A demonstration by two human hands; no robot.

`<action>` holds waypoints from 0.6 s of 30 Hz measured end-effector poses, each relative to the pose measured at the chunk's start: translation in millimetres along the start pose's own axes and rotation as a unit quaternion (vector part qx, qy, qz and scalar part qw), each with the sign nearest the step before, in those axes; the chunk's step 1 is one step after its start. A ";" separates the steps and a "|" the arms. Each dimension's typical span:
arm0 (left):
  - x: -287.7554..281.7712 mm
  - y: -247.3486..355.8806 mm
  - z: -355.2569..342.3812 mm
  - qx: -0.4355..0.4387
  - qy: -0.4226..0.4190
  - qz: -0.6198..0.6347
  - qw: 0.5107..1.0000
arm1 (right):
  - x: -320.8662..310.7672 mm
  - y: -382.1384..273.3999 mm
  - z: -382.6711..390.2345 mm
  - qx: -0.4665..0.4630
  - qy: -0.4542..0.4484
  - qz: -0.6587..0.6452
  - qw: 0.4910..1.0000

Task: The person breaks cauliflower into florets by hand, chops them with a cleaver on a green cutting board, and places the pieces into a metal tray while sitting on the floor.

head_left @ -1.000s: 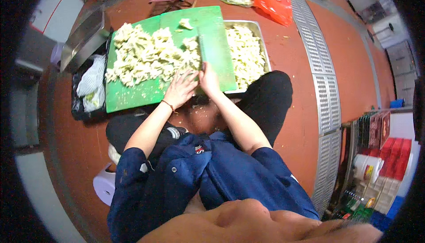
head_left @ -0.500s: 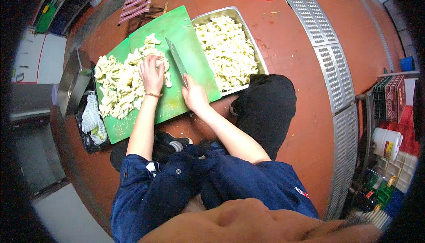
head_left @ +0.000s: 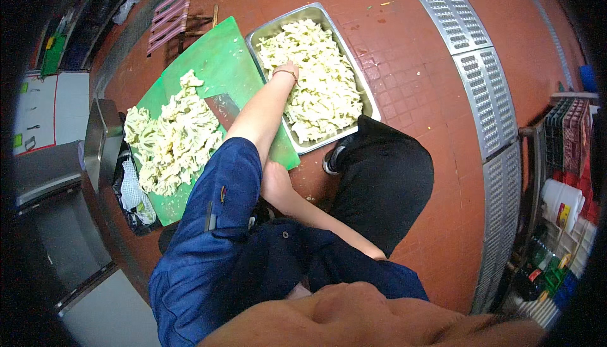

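Observation:
My left arm reaches across to the steel tray (head_left: 368,97), which holds a heap of cut cauliflower pieces (head_left: 322,84). At the heap's near-left side my left hand (head_left: 286,70) touches the pieces; its fingers are hidden, so whether it holds any I cannot tell. Under my left forearm, my right hand (head_left: 275,181) is closed around the handle of a broad-bladed knife (head_left: 221,109), the handle itself being covered. The blade shows beyond the forearm, over the green cutting board (head_left: 212,49). More cauliflower (head_left: 174,138) is piled on the board's left half.
A steel container (head_left: 103,135) and a black-lined bin (head_left: 133,198) stand left of the board. A pink-striped stool (head_left: 172,19) is behind it. My bent knee (head_left: 386,176) lies near the tray. Metal drain grates (head_left: 484,87) run along the right.
My left hand has left the cauliflower on the board and moved right into the tray. My right hand has drawn back toward me with the knife. The view has shifted slightly.

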State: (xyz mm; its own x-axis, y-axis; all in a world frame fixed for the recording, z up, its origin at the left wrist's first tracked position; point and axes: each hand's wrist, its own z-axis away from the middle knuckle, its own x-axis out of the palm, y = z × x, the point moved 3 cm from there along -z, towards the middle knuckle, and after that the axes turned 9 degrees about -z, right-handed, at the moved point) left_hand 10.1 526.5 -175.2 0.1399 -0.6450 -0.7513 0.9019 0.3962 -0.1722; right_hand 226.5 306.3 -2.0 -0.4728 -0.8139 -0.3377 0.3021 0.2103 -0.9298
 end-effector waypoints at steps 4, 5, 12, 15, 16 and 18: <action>-13.0 -7.8 11.4 0.028 0.084 -0.008 0.996 | -0.4 1.0 -4.7 0.060 -0.031 -0.012 0.998; -16.2 -13.4 15.3 0.028 0.111 0.009 0.993 | 2.9 1.2 -5.2 0.086 -0.043 -0.006 0.995; -101.6 -65.0 140.9 0.111 0.140 0.579 0.795 | 4.4 -0.4 -11.3 0.000 -0.045 0.035 0.998; -85.6 -112.1 241.8 0.104 0.192 0.656 0.723 | -9.1 -14.1 -11.4 0.049 -0.106 0.030 0.993; -75.7 -122.4 276.7 0.100 0.210 0.677 0.698 | -11.7 -12.6 -11.5 0.043 -0.090 0.026 0.995; -30.3 -134.5 339.0 0.034 0.222 0.657 0.720 | -16.3 -4.9 -8.7 0.033 -0.046 0.003 0.998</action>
State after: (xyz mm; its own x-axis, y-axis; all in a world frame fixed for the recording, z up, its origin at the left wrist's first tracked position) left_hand 23.1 271.2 86.7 0.7591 0.5360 -0.3696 0.1310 0.4304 0.8931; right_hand 225.5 323.2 6.8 -0.3943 -0.8591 -0.3262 0.3595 0.1825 -0.9151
